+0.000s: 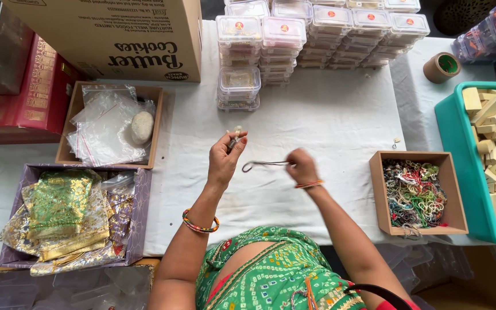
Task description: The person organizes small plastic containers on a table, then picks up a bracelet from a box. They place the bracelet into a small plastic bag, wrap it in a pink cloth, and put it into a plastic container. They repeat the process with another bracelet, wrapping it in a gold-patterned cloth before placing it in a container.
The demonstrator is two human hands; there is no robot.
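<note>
Left hand (225,154) raised over the white cloth-covered table (328,115), fingers pinched narrow on a small pale bead-like item (236,135). Right hand (301,166) closed on one end of a thin dark looped thread (262,164), which hangs between the hands above the cloth. Threading looks barely begun: item and thread are apart. Brown cardboard box of coloured threads (414,192) sits right, stacked clear plastic lidded containers (271,40) behind.

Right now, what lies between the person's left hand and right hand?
In the head view, a dark thread loop hangs from the right hand toward the left hand; below it only bare white tablecloth shows.
</note>
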